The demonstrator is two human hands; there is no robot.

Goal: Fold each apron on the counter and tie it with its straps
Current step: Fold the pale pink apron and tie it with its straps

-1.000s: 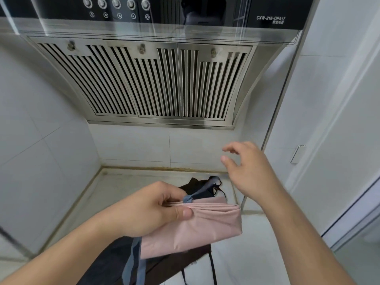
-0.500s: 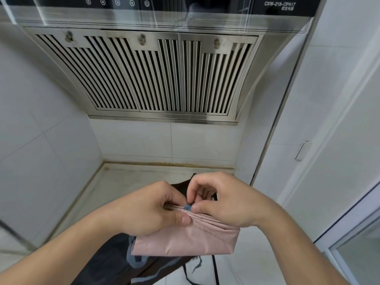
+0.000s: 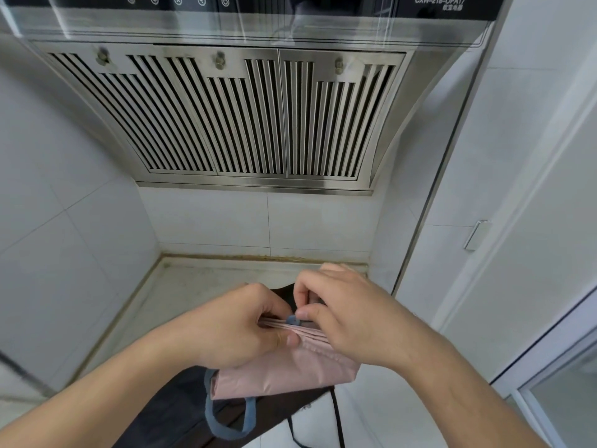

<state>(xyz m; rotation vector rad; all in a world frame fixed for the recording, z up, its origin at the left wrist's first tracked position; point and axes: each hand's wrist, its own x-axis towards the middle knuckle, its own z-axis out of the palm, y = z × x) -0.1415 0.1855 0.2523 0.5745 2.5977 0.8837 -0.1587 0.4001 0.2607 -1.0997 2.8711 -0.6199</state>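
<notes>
A folded pink apron [image 3: 284,373] is held above the counter. My left hand [image 3: 239,331] grips its upper left edge, thumb pressed on the folded layers. My right hand [image 3: 349,321] pinches the end of the apron's grey-blue strap [image 3: 293,319] at the top of the fold. A loop of the same strap [image 3: 226,425] hangs below the bundle. Under it lies a dark brown apron [image 3: 174,409] spread on the counter, with thin black straps [image 3: 336,421] trailing to the right.
The pale counter [image 3: 193,286] sits in a tiled alcove under a steel range hood [image 3: 232,118]. White tiled walls close in on the left and back. A white cabinet panel with a metal handle [image 3: 476,234] stands on the right.
My right hand came down from the air to the top of the pink apron and took hold of the strap end. The strap loop now hangs lower beneath the bundle.
</notes>
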